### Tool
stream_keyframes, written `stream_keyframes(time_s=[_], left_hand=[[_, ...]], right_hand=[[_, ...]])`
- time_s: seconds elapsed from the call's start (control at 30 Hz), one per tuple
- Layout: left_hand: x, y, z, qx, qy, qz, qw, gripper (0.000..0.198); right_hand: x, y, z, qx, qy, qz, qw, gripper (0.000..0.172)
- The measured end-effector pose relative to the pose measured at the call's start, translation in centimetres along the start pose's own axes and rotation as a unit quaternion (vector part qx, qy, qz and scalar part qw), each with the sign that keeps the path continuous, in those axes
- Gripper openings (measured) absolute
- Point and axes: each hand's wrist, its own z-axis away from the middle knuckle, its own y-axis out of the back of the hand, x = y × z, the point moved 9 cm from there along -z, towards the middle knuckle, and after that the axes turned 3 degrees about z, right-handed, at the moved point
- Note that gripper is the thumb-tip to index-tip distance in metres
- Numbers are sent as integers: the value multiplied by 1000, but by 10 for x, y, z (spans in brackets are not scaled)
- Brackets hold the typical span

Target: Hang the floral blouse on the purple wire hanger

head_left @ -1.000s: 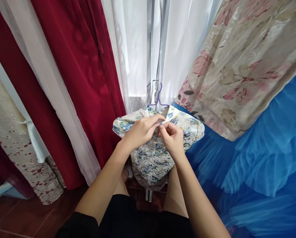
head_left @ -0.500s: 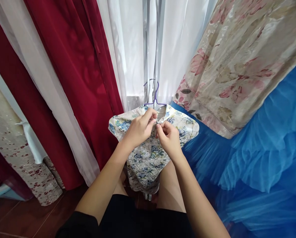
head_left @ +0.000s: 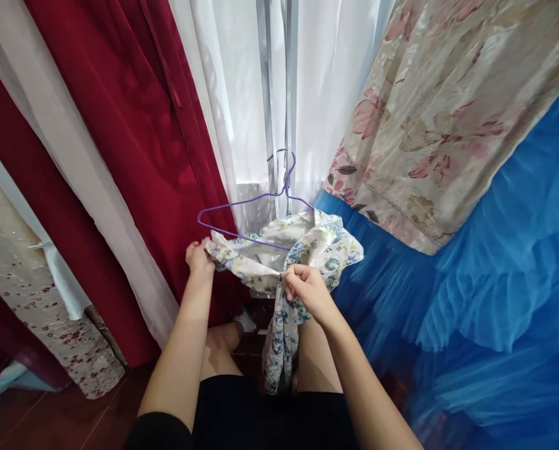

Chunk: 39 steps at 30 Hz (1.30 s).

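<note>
A white short-sleeved shirt (head_left: 326, 247) with a blue floral print hangs partly off a purple hanger (head_left: 242, 201). The hanger's left arm is bare; its right arm still goes under the shirt's right shoulder. My left hand (head_left: 200, 257) is closed on the shirt's left part, pulled out to the left below the hanger's end. Near the middle, my right hand (head_left: 302, 284) pinches the front edge of the shirt. The lower part of the shirt droops in folds between my knees.
Dark red drapes (head_left: 115, 125) and a pale sheer cloth hang at left. Behind the hanger are grey metal poles (head_left: 270, 94) and white cloth (head_left: 242, 75). A pink floral gown (head_left: 429, 144) and a blue ruffled tulle skirt (head_left: 485, 294) fill the right side.
My hands have moved apart from the collar. The shirt's left shoulder has come off the hanger and been drawn left and down, baring the hanger's left arm.
</note>
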Motion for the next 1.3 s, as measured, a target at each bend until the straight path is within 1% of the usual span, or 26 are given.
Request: stream_keyframes(time_s=[0.03, 0.1, 0.17, 0.23, 0.27, 0.3, 0.33, 0.37, 0.43, 0.47, 0.53, 0.57, 0.6, 0.63, 0.7, 0.73, 0.8, 0.87, 0.9, 0.93, 1.0, 1.07, 1.13, 1.2, 1.27, 1.3], left_hand=[[-19, 8, 14, 16, 29, 7, 999, 33], [-47, 17, 49, 32, 82, 24, 996, 33], [-58, 15, 86, 16, 116, 45, 992, 30], [-52, 4, 124, -27, 121, 67, 990, 29], [-42, -4, 142, -59, 112, 69, 990, 29], [-31, -13, 162, -94, 98, 65, 989, 30], [-19, -23, 182, -134, 87, 59, 985, 30], [-7, -32, 203, -172, 78, 61, 980, 29], [11, -48, 241, -240, 72, 65, 966, 26], [19, -55, 258, -269, 66, 59, 959, 23], [29, -65, 280, -315, 58, 39, 947, 19], [31, -69, 286, -329, 56, 28, 942, 18], [33, -71, 288, -339, 58, 20, 939, 18], [34, -73, 288, -344, 64, 18, 937, 17], [30, -75, 288, -371, 99, 18, 923, 18], [25, -76, 292, -404, 127, 13, 906, 25], [8, -72, 312, -493, 185, -17, 850, 42], [-13, -57, 338, -572, 222, -67, 787, 51], [-23, -46, 349, -595, 229, -96, 764, 51], [-33, -35, 355, -606, 227, -129, 752, 50], [-45, -18, 352, -608, 190, -203, 744, 43], [-40, -13, 328, -592, 97, -268, 754, 33], [-19, -19, 293, -572, -20, -313, 758, 31], [8, -29, 256, -545, -117, -344, 755, 35], [38, -37, 223, -510, -181, -357, 761, 38], [52, -39, 210, -494, -201, -351, 770, 38]], right_hand=[[6, 1, 4, 13, -11, -25, 1000, 34], [25, 13, 19, 78, -34, -74, 994, 32], [48, 35, 42, 180, -48, -112, 976, 27], [71, 57, 69, 277, -54, -129, 951, 25], [80, 65, 81, 307, -59, -130, 941, 26], [85, 70, 90, 321, -62, -126, 937, 27], [87, 73, 95, 319, -61, -116, 938, 29], [83, 74, 98, 303, -53, -101, 946, 33], [63, 66, 95, 228, -17, -51, 972, 42], [51, 56, 93, 168, -3, -24, 985, 46], [38, 27, 93, 14, -6, 16, 1000, 47], [37, 11, 97, -61, -24, 25, 998, 44], [39, -2, 102, -117, -48, 30, 992, 42], [44, -9, 107, -143, -75, 35, 986, 40], [53, -9, 116, -138, -124, 33, 982, 41], [55, -5, 119, -128, -142, 21, 981, 41], [53, 8, 126, -114, -161, -25, 980, 40], [43, 32, 131, -89, -165, -75, 979, 36], [36, 48, 133, -65, -163, -90, 980, 32], [28, 65, 133, -44, -155, -93, 983, 29], [8, 95, 126, -25, -124, -54, 990, 27], [-11, 120, 110, -16, -83, 19, 996, 23], [-28, 149, 83, 34, -41, 68, 996, 18], [-44, 183, 52, 131, 8, 67, 989, 14], [-56, 215, 23, 229, 55, 50, 970, 13], [-62, 224, 8, 256, 76, 53, 962, 13]])
